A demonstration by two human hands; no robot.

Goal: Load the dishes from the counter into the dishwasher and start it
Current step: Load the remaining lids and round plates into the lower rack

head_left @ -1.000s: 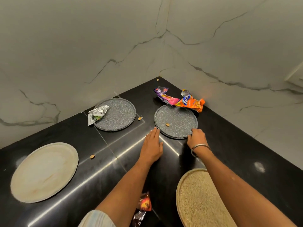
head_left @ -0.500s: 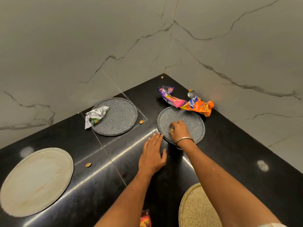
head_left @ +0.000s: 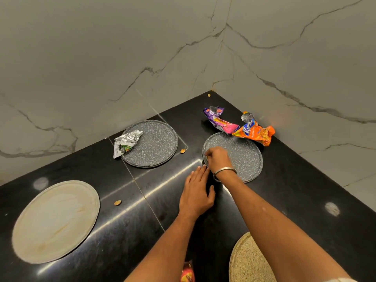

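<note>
Two grey speckled plates lie on the black counter: the left one and the right one. A beige plate sits at the near left and a tan speckled plate at the bottom edge. My right hand hovers over the right grey plate's left rim with its fingertips bunched in a pinch, apparently on a small nut piece that its fingers hide. My left hand rests flat on the counter just in front of that rim.
A silver wrapper overlaps the left grey plate. Purple and orange wrappers lie behind the right plate. Nut pieces dot the counter, and a red wrapper lies by my left forearm. Marble walls meet at the corner.
My right hand went from the right plate's near rim onto the plate, then drew back to its left rim. The nut piece on that plate is no longer visible. My left hand stayed put.
</note>
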